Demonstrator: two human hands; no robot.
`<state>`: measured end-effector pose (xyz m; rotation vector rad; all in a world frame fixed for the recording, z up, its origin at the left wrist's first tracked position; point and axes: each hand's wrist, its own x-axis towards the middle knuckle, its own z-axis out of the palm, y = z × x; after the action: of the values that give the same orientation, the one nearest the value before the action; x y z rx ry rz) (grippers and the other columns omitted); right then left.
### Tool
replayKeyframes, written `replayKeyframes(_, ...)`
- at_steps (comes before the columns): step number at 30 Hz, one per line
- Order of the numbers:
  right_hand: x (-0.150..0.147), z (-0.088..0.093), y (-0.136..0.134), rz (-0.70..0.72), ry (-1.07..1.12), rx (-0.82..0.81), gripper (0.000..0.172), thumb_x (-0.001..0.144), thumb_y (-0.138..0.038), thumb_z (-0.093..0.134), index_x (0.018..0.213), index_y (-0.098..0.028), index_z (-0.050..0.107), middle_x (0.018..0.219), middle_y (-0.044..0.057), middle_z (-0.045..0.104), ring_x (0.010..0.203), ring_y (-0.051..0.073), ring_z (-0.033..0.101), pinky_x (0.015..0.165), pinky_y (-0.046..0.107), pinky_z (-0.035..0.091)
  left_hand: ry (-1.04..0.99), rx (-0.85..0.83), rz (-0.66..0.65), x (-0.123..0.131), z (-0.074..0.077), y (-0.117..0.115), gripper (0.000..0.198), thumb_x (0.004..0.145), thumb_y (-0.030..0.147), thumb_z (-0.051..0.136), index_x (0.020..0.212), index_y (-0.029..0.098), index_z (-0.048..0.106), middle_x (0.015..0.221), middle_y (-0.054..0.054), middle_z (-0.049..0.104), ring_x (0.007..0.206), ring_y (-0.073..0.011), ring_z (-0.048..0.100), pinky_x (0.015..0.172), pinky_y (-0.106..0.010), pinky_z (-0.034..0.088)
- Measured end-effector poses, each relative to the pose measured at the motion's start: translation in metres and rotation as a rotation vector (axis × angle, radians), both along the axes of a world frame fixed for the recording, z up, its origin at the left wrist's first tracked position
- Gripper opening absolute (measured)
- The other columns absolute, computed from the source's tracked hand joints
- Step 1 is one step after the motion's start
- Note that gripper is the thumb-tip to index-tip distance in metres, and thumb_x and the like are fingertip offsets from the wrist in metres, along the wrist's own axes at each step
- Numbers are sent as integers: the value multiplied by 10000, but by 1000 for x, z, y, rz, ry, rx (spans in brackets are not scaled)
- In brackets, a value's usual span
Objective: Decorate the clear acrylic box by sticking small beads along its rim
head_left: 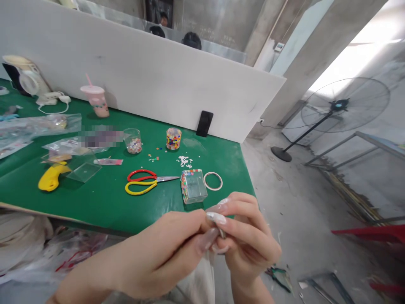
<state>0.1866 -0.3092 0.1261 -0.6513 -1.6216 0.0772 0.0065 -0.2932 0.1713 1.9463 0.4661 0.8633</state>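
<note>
My left hand [164, 253] and my right hand [249, 232] meet below the table's front edge, fingertips pinched together. Whatever lies between the fingertips is too small or hidden to name. Just beyond them, a clear square box [196, 188] has colourful pieces along its left side and back edge. A white ring [213, 181] lies at its right. Scissors [142, 181] with one red and one yellow handle point towards the box. White bits [184, 161] are scattered behind it. Farther back are a colourful round container [174, 139] and a clear cup [134, 143] with small pieces inside.
The green table [110, 202] also holds a yellow tool [52, 176], a clear lid, plastic bags, a pink tumbler [96, 101] and a black phone [204, 123] against a white partition [158, 76]. A fan [340, 105] stands at right; people's heads show beyond the partition.
</note>
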Motion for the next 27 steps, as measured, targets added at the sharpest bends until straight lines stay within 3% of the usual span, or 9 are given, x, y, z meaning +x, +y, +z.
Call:
replayKeyframes(3,-7,-1,0,23,58,-39,269,975,-322,588,1215,-301,707,991,44,749,854,204,672,724,410,559,24,28,18,2,0,2,208,966,171,454,923,217,652,767,-27,689,626,-137,585,597,-204,503)
replayKeyframes(7,-15,-5,-3,38,92,-88,353,1034,-356,449,1320,-305,648,1100,60,753,952,219,688,787,426,570,7,-6,75,2,-7,-1,187,982,200,456,861,205,598,681,14,607,538,-89,483,511,-158,441)
replayKeyframes(12,-14,-9,-8,37,63,-132,415,1047,-396,382,1387,-294,596,1224,77,730,1086,251,676,886,471,564,2,-20,173,6,-9,-2,196,944,217,485,780,201,590,639,2,602,547,-112,505,502,-190,424)
replayKeyframes(21,-13,-8,-11,-42,68,-131,369,1032,-324,450,1346,-267,636,1122,84,759,1016,239,690,832,442,597,-38,-7,246,19,-1,2,191,834,133,459,676,205,540,541,39,538,445,-85,428,429,-167,365)
replayKeyframes(27,-20,-8,-14,18,241,-290,308,1010,-275,515,1253,-322,699,1107,52,750,1016,194,701,837,365,611,-8,6,312,24,-1,2,213,823,167,456,617,204,495,508,34,517,443,-90,426,414,-168,361)
